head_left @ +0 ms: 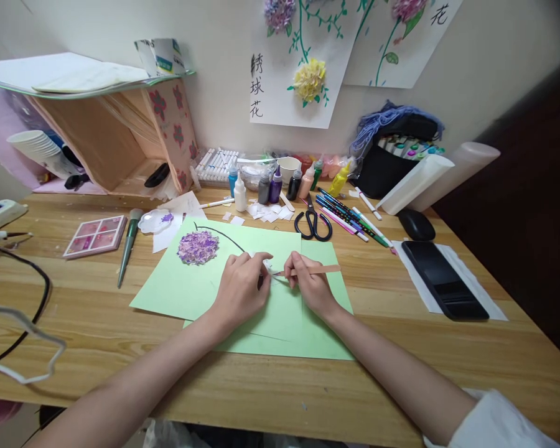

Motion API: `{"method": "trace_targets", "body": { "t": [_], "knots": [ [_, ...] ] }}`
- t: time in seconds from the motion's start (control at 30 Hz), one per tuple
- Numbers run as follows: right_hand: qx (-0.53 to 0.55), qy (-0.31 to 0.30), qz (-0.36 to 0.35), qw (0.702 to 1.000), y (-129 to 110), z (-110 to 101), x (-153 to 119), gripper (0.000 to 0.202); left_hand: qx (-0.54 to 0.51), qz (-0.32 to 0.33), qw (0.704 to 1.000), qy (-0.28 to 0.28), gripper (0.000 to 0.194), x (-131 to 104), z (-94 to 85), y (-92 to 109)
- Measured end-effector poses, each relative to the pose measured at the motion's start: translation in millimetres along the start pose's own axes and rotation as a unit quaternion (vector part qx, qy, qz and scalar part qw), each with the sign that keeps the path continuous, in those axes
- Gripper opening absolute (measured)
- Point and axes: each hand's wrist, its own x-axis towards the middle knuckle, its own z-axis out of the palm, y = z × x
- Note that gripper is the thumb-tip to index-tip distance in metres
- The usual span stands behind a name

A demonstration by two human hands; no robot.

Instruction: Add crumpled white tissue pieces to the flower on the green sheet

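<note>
Within green sheets' (280, 317) edges, right hand (310, 290) around brown stick (325, 269), left hand (242, 283), grip unclear.

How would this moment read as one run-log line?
left hand: on green paper, fingertips at white scrap | right hand: gripping light brown stick | purple flower: on paper | scissors: at paper's far edge

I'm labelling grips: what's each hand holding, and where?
The right hand holds a tan stick near its tip; whether the left hand grips anything can't be told.
</note>
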Motion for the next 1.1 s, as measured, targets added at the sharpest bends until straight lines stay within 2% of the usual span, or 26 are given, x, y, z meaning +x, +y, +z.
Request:
{"method": "trace_targets", "body": {
  "t": [0.33,0.43,0.63,0.83,1.1],
  "knots": [
    [-0.038,-0.023,-0.004,0.999,-1.5,0.2,1.0,0.045,0.016,0.024,1.0,0.005,0.026,0.1,-0.4,0.9],
    [-0.038,-0.025,-0.005,0.999,-0.9,0.3,1.1,0.045,0.018,0.013,0.999,0.03,0.023,-1.1,-4.3,0.7],
    [-0.049,-0.03,0.003,0.998,-0.4,0.7,1.5,0.043,-0.007,-0.045,0.991,0.123,0.016,-1.6,-11.4,-10.3],
    [-0.057,-0.035,0.006,0.998,-1.0,2.7,5.0,0.042,-0.038,-0.074,0.986,0.142,0.012,-2.3,-7.2,-19.6],
    [-0.053,-0.011,0.013,0.998,-1.9,8.1,8.9,0.045,-0.066,-0.083,0.981,0.163,0.009,-3.4,-5.6,-20.6]
  ]
}}
